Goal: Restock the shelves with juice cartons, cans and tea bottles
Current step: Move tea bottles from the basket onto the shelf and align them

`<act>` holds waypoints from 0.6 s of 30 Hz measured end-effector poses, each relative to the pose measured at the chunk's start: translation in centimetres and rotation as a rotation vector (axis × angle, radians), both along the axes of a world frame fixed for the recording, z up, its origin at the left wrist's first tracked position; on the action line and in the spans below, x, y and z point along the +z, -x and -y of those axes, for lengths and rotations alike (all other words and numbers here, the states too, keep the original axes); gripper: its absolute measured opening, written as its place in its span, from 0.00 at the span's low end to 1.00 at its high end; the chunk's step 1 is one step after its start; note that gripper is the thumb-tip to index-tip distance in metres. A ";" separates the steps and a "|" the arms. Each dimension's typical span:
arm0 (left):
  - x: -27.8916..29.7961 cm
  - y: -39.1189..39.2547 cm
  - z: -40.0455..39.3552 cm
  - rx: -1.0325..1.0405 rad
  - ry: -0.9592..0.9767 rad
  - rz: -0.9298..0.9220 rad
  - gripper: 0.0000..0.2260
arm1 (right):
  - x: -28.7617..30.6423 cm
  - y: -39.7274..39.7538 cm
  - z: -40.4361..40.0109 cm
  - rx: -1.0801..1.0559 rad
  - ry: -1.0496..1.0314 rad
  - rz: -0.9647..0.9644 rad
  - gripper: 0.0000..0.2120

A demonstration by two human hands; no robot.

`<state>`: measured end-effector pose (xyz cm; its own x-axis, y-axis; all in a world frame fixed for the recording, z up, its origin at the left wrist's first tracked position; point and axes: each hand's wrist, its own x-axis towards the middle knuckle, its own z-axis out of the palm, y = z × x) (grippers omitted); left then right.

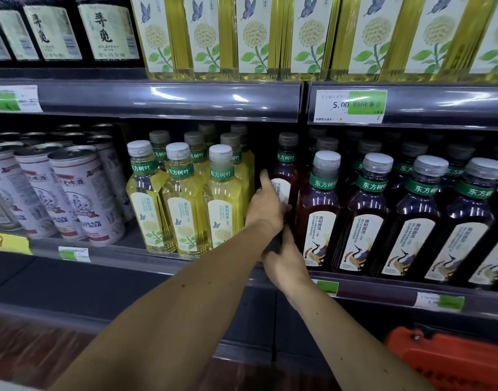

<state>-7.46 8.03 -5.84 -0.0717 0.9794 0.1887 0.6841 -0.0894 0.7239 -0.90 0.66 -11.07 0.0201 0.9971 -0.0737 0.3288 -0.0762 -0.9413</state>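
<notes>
Head view: a dark tea bottle (284, 176) is gripped by both hands, left (266, 206) and right (284, 258), on the shelf (157, 252); pushing back judged next.

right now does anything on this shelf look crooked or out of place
Mostly tidy. The one oddity is the dark tea bottle both hands hold: it sits back in the gap between the yellow tea bottles and the front row of dark bottles, not yet level with them. No spills or damage visible.
</notes>
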 end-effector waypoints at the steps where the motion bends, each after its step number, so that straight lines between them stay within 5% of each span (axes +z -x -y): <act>1: -0.2 0.2 -0.1 -0.013 0.012 0.031 0.36 | -0.1 -0.1 0.1 0.011 0.001 -0.006 0.44; 6: -3.1 1.2 1.2 -0.088 0.106 0.065 0.30 | -0.7 -0.6 0.3 0.074 -0.020 0.052 0.46; 14: -2.7 1.1 0.1 -0.007 0.104 0.393 0.36 | -0.7 0.5 -1.0 0.063 -0.092 0.178 0.50; 18: -2.4 0.7 -1.5 -0.020 0.208 0.570 0.27 | -0.6 1.2 -2.4 0.018 0.015 0.160 0.50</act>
<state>-8.11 9.49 -8.19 -0.0866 0.9938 -0.0691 0.1830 0.0841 0.9795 -2.13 3.08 -11.65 0.0145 0.9962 -0.0861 0.4761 -0.0826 -0.8755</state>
